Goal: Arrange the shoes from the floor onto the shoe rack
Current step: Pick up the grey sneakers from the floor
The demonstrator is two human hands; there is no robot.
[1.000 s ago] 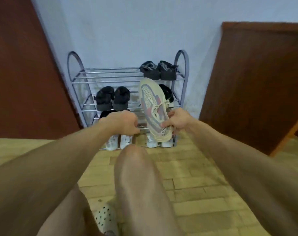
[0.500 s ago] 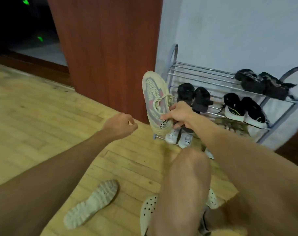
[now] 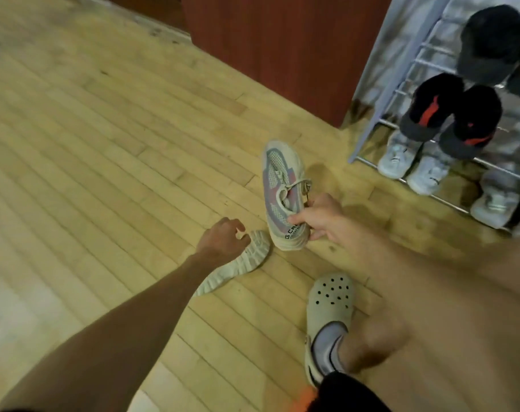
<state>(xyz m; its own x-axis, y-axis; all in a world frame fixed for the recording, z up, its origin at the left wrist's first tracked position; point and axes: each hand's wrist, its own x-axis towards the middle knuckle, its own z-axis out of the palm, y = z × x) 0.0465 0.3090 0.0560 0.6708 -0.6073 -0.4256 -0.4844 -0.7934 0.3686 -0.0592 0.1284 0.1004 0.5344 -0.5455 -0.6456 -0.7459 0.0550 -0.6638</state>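
- Pale wooden plank floor fills most of the view; reddish-brown wooden panel stands at the top, just beside the rack.
- Grey metal wire shoe rack at upper right. Already loaded: black shoes with red marks on a middle tier, white sneakers on the bottom tier, a dark blurred pair above. More white shoes at the far right edge, blurred.
- Person crouches; one foot in a beige perforated clog with a grey sock, planted on the floor near the work.
- Beige mesh sneaker with pink and lilac panels: held off the floor, toe up, by the right hand, which is clamped on the heel collar, thumb across the side. Looks light and soft; mesh upper likely flexes, heel rim is the stiffest hold. Loose laces dangle, could snag on rack wires.
- Matching pale sneaker lying sole-up on the floor, between the held shoe and the left forearm. Lugged rubber sole, grippy, not fragile. Best taken at the heel or pinched across the midsole, then flipped upright.
- Left hand hovers just over its toe end, fingers curled apart, holding nothing; contact cannot be told.
- Writing: black print on the held shoe's heel side, reads roughly "G CA…", rest hidden by fingers. No other legible labels.
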